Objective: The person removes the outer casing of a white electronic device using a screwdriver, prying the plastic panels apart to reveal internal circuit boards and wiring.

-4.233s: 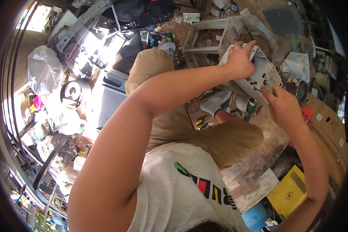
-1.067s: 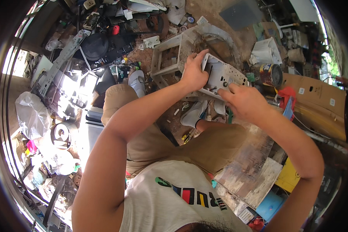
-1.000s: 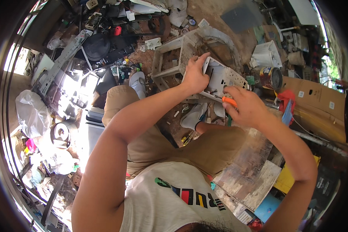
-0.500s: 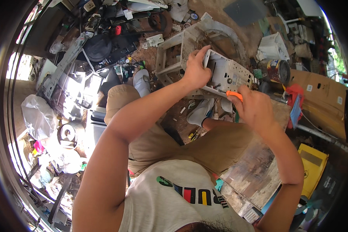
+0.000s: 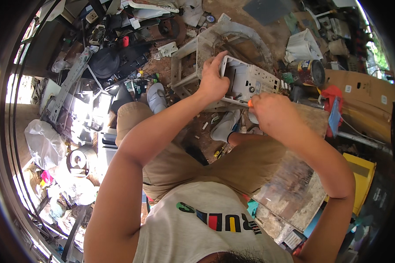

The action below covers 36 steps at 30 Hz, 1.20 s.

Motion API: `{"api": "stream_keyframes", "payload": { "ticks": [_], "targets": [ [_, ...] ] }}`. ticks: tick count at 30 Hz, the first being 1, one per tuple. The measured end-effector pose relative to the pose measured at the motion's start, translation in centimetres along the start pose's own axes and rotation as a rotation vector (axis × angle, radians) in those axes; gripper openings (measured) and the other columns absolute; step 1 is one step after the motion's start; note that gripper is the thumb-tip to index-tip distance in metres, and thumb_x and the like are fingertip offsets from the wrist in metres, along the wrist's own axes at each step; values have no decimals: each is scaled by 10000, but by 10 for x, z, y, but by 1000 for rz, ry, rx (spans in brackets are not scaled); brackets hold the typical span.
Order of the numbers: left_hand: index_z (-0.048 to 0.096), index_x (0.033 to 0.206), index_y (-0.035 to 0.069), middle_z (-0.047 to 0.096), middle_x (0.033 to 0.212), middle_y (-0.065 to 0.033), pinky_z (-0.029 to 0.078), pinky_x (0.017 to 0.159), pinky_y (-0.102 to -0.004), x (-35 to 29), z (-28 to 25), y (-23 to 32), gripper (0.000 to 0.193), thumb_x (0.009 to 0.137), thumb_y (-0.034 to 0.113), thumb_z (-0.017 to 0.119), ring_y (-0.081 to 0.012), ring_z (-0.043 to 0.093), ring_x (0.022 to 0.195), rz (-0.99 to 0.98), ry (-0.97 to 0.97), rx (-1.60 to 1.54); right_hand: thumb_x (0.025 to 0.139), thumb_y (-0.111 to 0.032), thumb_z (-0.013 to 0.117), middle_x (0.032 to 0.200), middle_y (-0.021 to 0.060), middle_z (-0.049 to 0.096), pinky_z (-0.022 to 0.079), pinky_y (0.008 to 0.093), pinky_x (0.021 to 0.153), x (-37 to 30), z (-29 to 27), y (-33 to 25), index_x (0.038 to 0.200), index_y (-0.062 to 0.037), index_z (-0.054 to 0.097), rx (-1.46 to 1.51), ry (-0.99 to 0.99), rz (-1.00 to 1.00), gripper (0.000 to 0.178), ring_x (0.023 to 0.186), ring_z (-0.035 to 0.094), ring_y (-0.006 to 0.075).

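Observation:
A pale grey, box-shaped device casing [image 5: 261, 80] with holes in its side is tilted in front of me, its open end facing left. My left hand [image 5: 213, 82] is closed on the rim at that open end, fingers over the upper corner. An orange-handled tool [image 5: 250, 103] is gripped in my right hand [image 5: 273, 111], at the casing's lower edge. Mostly the orange end shows; my fingers cover much of the rest, and its tip is hard to make out. Behind the casing lies a worn grey frame [image 5: 197, 55] with a rounded end.
Electronic scrap and a round black part [image 5: 104, 62] crowd the far left. A clear plastic bag [image 5: 44, 138] lies at left. On the right are a white bucket [image 5: 303, 46], a dark paint can [image 5: 310, 72], a cardboard box [image 5: 364, 98] and a worn wooden board [image 5: 289, 179].
The casing and both hands appear slightly farther left in view, as does the surrounding scene. My right hand has turned over the orange handle, covering more of it. The left hand keeps its grip.

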<state>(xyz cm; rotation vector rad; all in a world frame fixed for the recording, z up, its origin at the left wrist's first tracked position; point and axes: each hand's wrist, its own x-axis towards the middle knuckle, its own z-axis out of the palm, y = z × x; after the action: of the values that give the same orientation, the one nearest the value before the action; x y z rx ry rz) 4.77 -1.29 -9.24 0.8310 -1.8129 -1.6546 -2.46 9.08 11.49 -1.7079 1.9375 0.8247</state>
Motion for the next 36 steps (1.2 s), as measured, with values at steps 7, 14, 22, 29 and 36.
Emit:
{"api": "stream_keyframes", "payload": {
  "ticks": [7,14,22,29,36],
  "targets": [
    [405,1516,166,403,1438,-288,331,1159,-444,2,-1,4,791,756,-12,533,-454,378,1366,-43,-23,-27,828,-177,716,987,130,594,540,400,802,5,31,29,1003,-42,645,-32,375,-280,233,948,653,325],
    [418,1505,192,349,1459,-313,317,1164,-499,6,3,-4,779,763,-5,552,-516,352,1358,-27,-1,-68,983,-350,595,710,97,618,496,352,578,14,9,29,847,-24,659,941,-174,458,359,597,623,219],
    [444,1488,198,379,1446,-313,355,1146,-461,8,10,-5,778,745,-2,563,-484,390,1343,-55,58,-37,864,-192,680,834,111,650,475,374,603,23,12,39,997,-65,660,-265,4,-277,185,677,615,236],
    [391,1525,192,336,1485,-328,313,1170,-499,10,4,2,792,768,44,571,-512,336,1379,-136,3,-28,855,-111,698,1078,174,667,546,421,785,18,12,35,1175,-12,610,212,313,-232,346,912,680,351],
    [344,1538,139,237,1529,-366,269,1179,-576,9,6,4,803,781,39,591,-567,244,1417,-1,33,62,929,-235,698,897,217,699,544,445,706,-1,35,41,1056,-3,609,423,521,-31,279,810,693,409]
  ]
}}
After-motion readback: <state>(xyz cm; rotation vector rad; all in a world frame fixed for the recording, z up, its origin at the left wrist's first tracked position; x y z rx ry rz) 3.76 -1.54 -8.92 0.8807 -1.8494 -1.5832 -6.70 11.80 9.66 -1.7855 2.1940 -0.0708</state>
